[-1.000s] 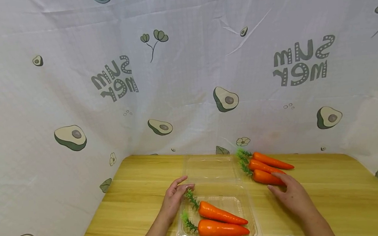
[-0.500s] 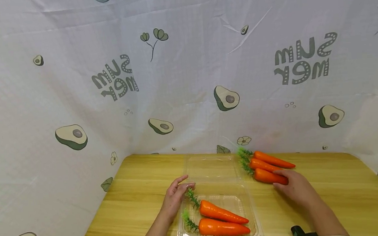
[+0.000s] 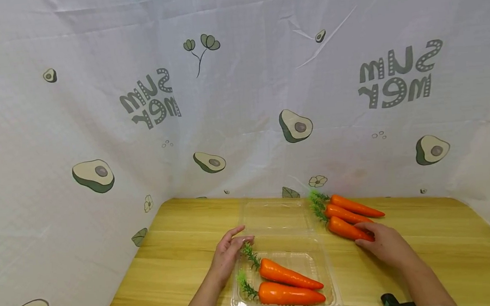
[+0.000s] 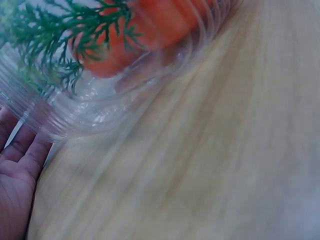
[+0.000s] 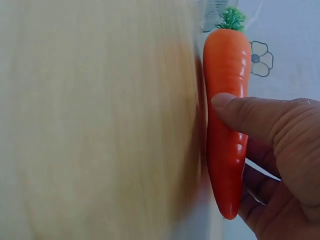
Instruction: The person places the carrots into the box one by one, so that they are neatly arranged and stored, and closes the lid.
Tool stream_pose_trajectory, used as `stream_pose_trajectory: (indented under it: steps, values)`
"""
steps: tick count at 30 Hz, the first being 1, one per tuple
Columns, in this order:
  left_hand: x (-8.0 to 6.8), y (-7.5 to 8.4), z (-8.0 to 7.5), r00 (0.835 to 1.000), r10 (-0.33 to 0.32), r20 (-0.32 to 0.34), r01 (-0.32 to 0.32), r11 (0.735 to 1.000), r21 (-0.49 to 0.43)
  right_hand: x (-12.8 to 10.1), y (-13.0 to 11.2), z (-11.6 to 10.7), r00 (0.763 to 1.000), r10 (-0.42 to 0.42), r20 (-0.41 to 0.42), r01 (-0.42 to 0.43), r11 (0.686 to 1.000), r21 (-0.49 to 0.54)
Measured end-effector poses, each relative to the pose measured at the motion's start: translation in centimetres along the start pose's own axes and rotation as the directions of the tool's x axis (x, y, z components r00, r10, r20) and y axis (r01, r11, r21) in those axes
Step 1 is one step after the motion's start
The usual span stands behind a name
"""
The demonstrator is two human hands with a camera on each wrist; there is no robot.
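Observation:
With thumb and fingers, my right hand [image 3: 385, 243] grips the nearest carrot [image 3: 345, 228] of a group at the back right. In the right wrist view the thumb lies across the carrot [image 5: 227, 65], whose leafy green top points away. My left hand [image 3: 226, 255] touches the left side of a clear plastic clamshell box [image 3: 304, 258], its fingers [image 4: 37, 150] fairly straight along the outer wall. Inside the box lie two carrots, an upper carrot [image 3: 290, 273] and a lower carrot [image 3: 289, 294], with leafy tops to the left.
Two more carrots, a far carrot [image 3: 356, 205] and a middle carrot [image 3: 343, 213], lie beside the gripped one. The box's clear lid [image 3: 276, 216] is folded back flat on the wooden table [image 3: 183, 250]. A printed white curtain [image 3: 242, 101] hangs behind.
My right hand has moved in from over the nearest carrot's tip and closed round it. That carrot has since swung slightly, its tip nearer me. The left hand has stayed put.

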State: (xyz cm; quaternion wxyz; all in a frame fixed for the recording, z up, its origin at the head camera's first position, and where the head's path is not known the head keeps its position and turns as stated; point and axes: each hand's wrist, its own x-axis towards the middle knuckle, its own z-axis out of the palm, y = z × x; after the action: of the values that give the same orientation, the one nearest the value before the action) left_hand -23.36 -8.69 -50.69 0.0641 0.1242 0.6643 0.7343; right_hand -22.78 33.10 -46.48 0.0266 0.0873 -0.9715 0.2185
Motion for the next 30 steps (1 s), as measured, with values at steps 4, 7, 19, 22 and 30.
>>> stream_pose_trajectory:
  steps: [4,7,19,22,30]
  values:
    - [0.0,0.1,0.1,1.000,0.013,0.023,-0.013,1.000,0.001,-0.3,-0.1,-0.3,1.000,0.022,0.008,-0.022,1.000,0.012]
    - [0.0,0.2,0.2,0.999,0.027,0.036,-0.027,1.000,0.001,-0.6,-0.2,-0.7,0.999,0.038,0.005,-0.038,0.999,0.016]
    - [0.1,0.0,0.3,0.998,0.038,0.043,-0.038,0.999,0.007,-1.5,-0.7,-2.0,0.993,0.116,-0.008,-0.115,0.992,0.053]
    - [0.0,0.0,0.3,0.998,0.043,0.043,-0.043,0.999,0.006,-1.5,-1.0,-2.4,0.992,0.121,-0.025,-0.119,0.992,0.051]
    - [-0.3,0.3,0.2,0.999,0.040,0.033,-0.040,0.999,-0.008,-1.5,-3.1,-2.9,0.995,0.066,-0.076,-0.060,0.995,0.080]
